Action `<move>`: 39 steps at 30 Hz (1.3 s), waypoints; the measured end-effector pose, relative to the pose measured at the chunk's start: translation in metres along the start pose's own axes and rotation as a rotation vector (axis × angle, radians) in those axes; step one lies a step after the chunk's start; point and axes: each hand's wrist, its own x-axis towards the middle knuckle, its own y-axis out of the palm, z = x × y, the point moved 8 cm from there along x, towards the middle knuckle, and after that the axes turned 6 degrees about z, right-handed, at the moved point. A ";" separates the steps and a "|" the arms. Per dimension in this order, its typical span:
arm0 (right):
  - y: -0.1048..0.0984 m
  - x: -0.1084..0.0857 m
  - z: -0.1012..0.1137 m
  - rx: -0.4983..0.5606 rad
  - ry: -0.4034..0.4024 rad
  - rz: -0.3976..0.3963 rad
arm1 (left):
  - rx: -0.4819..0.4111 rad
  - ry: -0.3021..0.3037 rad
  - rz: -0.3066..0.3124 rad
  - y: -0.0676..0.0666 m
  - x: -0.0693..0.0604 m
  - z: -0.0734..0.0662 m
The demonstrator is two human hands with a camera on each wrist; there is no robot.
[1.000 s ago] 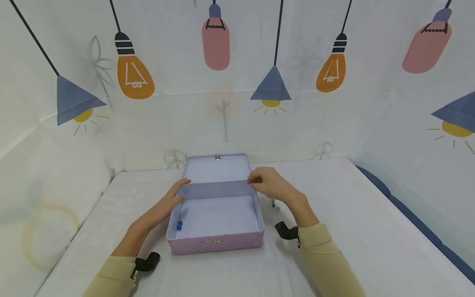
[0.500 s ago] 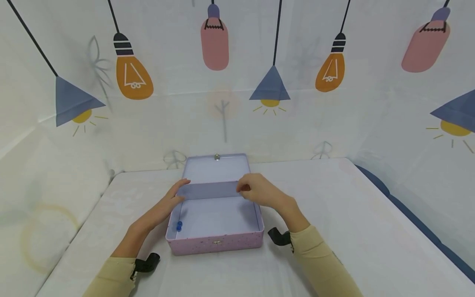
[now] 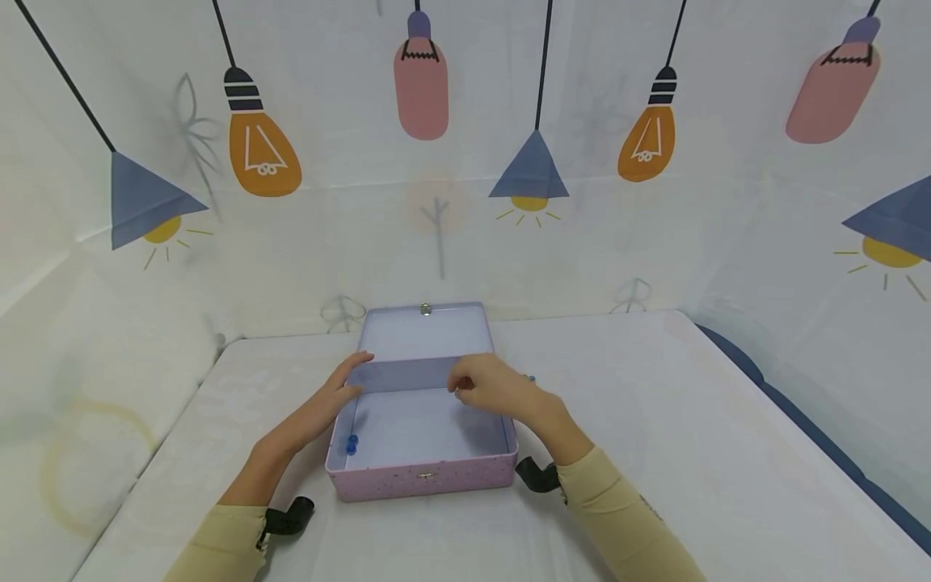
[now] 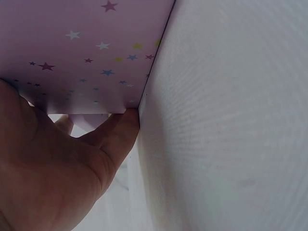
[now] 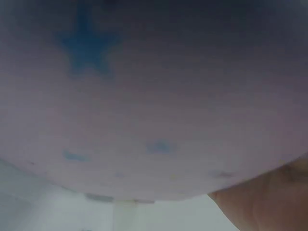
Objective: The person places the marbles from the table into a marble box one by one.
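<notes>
Right hand [image 3: 496, 390] shifted left and lower, over open box [image 3: 465, 472]

Left hand [image 3: 329, 402] unmoved, clamped round box's back corner. Right fingertips together; can't tell on what. Two blue beads [image 3: 352, 444] inside, right of left wrist; another bead [image 3: 532, 378] outside, just right of right hand. Likely step: dropping beads in; next calls for parting fingertips above box floor.

You can't tell if your right hand [image 3: 498, 394] holds anything over the box [image 3: 407, 485]. Right of the box, 1 blue bit [image 3: 532, 378], partly hidden, is too small to name.
</notes>
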 end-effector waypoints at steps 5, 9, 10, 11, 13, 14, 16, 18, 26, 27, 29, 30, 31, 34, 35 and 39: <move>0.010 0.004 0.005 -0.039 -0.017 0.035 | 0.007 -0.009 -0.007 -0.001 0.000 0.001; 0.019 0.007 0.008 -0.063 -0.024 0.060 | 0.010 -0.014 -0.010 -0.002 0.000 0.001; 0.020 0.008 0.008 -0.062 -0.027 0.064 | 0.009 -0.014 -0.009 -0.001 0.000 0.001; 0.022 0.008 0.009 -0.060 -0.030 0.068 | 0.007 -0.014 -0.008 -0.001 0.000 0.001; 0.026 0.009 0.010 -0.073 -0.038 0.075 | 0.006 -0.012 -0.007 -0.001 0.000 0.001; 0.029 0.010 0.011 -0.078 -0.043 0.078 | 0.005 -0.013 -0.008 -0.001 0.000 0.001; 0.033 0.011 0.012 -0.098 -0.045 0.089 | 0.006 -0.015 -0.008 -0.001 0.001 0.001; 0.037 0.012 0.013 -0.121 -0.049 0.101 | 0.010 -0.017 -0.012 -0.001 0.001 0.002; 0.045 0.011 0.014 -0.148 -0.014 0.135 | 0.016 -0.012 -0.012 -0.001 0.002 0.003; 0.046 0.011 0.014 -0.148 -0.005 0.141 | 0.016 -0.009 -0.011 -0.001 0.002 0.003; 0.047 0.011 0.012 -0.149 0.015 0.158 | 0.016 -0.007 -0.011 -0.001 0.002 0.003; 0.048 0.011 0.011 -0.151 0.023 0.166 | 0.015 -0.005 -0.011 -0.001 0.001 0.003; 0.049 0.010 0.011 -0.152 0.031 0.174 | 0.015 -0.005 -0.010 -0.001 0.001 0.002; 0.050 0.010 0.009 -0.163 0.048 0.188 | 0.010 -0.003 -0.007 0.000 0.001 0.002; 0.050 0.009 0.009 -0.172 0.052 0.191 | 0.009 -0.001 -0.007 0.000 0.002 0.002; 0.053 0.009 0.008 -0.216 0.078 0.200 | 0.011 -0.001 -0.005 0.000 0.002 0.003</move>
